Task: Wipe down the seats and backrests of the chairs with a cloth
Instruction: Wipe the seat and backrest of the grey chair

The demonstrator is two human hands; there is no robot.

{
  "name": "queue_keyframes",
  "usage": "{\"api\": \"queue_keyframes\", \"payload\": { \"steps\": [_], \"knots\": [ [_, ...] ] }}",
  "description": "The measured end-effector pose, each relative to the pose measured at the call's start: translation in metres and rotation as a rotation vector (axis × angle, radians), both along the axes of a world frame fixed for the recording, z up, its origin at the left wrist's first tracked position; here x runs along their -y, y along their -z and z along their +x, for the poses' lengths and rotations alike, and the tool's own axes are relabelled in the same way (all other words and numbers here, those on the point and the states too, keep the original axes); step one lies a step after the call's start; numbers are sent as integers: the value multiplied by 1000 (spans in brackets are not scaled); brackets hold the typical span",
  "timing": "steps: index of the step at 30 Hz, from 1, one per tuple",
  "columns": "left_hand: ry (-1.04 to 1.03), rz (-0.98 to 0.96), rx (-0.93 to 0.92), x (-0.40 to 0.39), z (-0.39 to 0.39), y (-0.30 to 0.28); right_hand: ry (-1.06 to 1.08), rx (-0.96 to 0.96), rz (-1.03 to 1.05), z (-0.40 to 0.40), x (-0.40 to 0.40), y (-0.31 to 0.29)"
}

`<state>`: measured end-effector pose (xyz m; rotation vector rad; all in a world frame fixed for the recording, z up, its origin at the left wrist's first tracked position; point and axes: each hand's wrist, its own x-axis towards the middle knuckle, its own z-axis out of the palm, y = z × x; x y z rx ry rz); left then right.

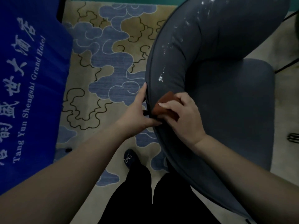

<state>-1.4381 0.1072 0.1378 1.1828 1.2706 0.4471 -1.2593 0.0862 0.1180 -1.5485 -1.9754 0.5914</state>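
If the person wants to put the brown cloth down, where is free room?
The grey-blue seat cushion lies bare, bordered by the curved grey backrest. Patterned carpet is free between backrest and blue printed cover. It is crowded where left hand, right hand and brown cloth meet.

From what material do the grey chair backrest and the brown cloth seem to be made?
The backrest looks like smooth leather or vinyl, with a slight sheen: bright glints run along its curve and a piped seam edges it. I cannot tell which.
The cloth, held against it by the right hand, looks like soft matte fabric, folded flat; its weave is too dim to see.
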Motion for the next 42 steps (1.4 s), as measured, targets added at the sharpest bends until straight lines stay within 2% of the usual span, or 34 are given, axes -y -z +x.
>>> {"api": "queue_keyframes", "payload": {
  "steps": [4,6,10,17,23,29,35,40,42],
  "knots": [
    [28,-8,-10,-2,-1,4,225,-41,-5,-18,-50,-3],
    [40,-6,1,-3,-3,6,284,-60,-33,-21,-50,-3],
    [58,-7,40,-6,-7,9,231,-38,-32,-14,-7,-3],
    [8,27,68,-18,-12,12,287,-20,-8,-30,-49,-7],
    [39,25,60,-37,-15,7,183,-37,1,-22,-17,-1],
    [55,1,20,-51,-12,2,292,-40,1,-27,-90,-4],
    [70,-16,8,-66,-10,-2,206,-107,4,-17,-54,3],
    [77,-32,-11,-69,-8,-3,264,-80,12,-22,-110,-1],
    [67,-47,1,-71,-7,-3,302,-93,16,-23,-108,1]
  ]
}}
